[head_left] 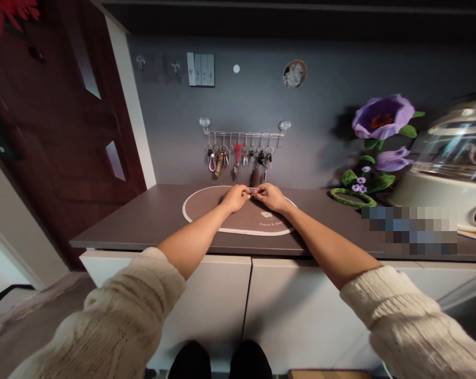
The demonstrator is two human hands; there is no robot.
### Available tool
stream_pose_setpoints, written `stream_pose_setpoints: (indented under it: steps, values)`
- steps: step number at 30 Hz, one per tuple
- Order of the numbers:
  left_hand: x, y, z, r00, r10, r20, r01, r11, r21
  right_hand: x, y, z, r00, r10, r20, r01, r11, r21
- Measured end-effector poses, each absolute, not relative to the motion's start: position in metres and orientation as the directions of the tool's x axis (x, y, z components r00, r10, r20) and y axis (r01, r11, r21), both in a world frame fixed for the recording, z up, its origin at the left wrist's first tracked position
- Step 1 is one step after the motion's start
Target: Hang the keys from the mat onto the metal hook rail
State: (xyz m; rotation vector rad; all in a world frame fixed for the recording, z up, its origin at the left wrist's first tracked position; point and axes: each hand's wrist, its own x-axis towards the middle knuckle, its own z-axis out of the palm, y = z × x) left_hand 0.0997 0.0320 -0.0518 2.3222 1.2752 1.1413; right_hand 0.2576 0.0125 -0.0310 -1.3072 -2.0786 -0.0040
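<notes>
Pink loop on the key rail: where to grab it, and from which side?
Pinch the pink loop by its bottom curve, from the front, probably slightly left: that end hangs free, while the brown fob crowds its right.

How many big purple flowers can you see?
2. The open bloom is at the top, and a second bloom sits just below it, beside the clear-topped appliance. Smaller purple blossoms lower down aren't counted.
</notes>
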Motion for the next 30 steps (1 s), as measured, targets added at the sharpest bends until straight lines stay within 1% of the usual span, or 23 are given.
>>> stream_pose_setpoints:
  steps: [3, 9, 13, 16, 22, 25, 30]
  values:
    - [0.100, 0.028, -0.048, 0.353, 0.758, 0.549, 0.543, -0.644, 0.539, 0.257, 0.011, -0.030, -0.219, 0.818, 0.532, 0.762, 0.484, -0.431]
    - [0.102, 0.021, -0.043, 0.355, 0.712, 0.607, 0.532, -0.687, 0.495, 0.254, 0.006, -0.025, -0.110, 0.818, 0.565, 0.671, 0.480, -0.565]
    - [0.103, 0.020, -0.044, 0.360, 0.693, 0.625, 0.524, -0.704, 0.480, 0.252, 0.004, -0.023, -0.088, 0.832, 0.548, 0.596, 0.485, -0.640]
    - [0.103, 0.021, -0.044, 0.343, 0.681, 0.647, 0.504, -0.715, 0.485, 0.253, 0.005, -0.024, -0.079, 0.845, 0.529, 0.504, 0.492, -0.710]
    - [0.103, 0.022, -0.042, 0.281, 0.696, 0.661, 0.448, -0.704, 0.551, 0.254, 0.009, -0.025, -0.122, 0.894, 0.431, 0.193, 0.448, -0.873]
    - [0.103, 0.022, -0.041, 0.232, 0.717, 0.658, 0.384, -0.689, 0.615, 0.252, 0.007, -0.024, -0.140, 0.912, 0.386, 0.082, 0.399, -0.913]
    - [0.105, 0.022, -0.041, 0.191, 0.740, 0.645, 0.271, -0.671, 0.690, 0.250, 0.004, -0.024, -0.180, 0.922, 0.343, -0.033, 0.343, -0.939]
